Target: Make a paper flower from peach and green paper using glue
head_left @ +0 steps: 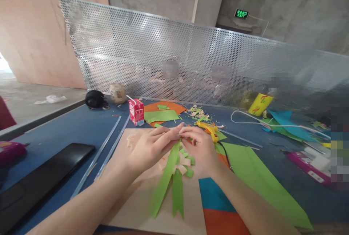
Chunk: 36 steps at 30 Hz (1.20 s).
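Observation:
My left hand (151, 148) and my right hand (203, 146) meet above a cream sheet (131, 206). Their fingertips pinch together at the upper end of a green paper strip (167, 184), which hangs down towards me. A second green strip (177, 193) with a notched end lies beside it. Under and next to my right fingers is a cluster of curled cream and green paper pieces (185, 162). The fingers partly hide where the strips join. Just beyond my right hand rests a yellow glue gun (208, 129).
A pink drink carton (136, 112), clear glue sticks (111, 151) and a black phone (46, 180) are on the left. Green paper (261, 177) lies right, with paper scraps (200, 113) behind. A perforated metal screen (152, 46) closes off the back.

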Available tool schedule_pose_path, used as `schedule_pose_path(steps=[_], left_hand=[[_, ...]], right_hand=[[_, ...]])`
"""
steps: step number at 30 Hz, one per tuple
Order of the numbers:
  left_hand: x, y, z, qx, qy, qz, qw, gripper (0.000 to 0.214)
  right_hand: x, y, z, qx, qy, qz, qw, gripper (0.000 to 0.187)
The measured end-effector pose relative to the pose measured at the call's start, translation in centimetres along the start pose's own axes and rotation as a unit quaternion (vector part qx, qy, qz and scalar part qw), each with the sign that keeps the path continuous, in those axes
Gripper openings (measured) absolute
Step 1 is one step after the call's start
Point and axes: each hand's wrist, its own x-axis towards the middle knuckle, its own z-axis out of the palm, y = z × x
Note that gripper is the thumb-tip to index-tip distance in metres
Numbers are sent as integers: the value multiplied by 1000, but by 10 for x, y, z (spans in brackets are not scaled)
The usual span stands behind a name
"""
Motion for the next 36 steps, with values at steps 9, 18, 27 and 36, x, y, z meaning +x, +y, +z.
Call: schedule_pose_path(steps=[9,18,27,36], left_hand=[[3,4,-4,156,-41,136,978,40],[4,4,-5,153,-79,138,975,46],[4,2,-4,171,-73,180,966,48],[8,7,-3,167,-77,191,964,50]], right_hand=[[0,-6,2,-31,-15,31,999,12],[1,-1,-1,-9,-35,32,999,13],[0,1,0,-54,-39,24,998,11],[1,-1,1,-24,-42,45,998,11]])
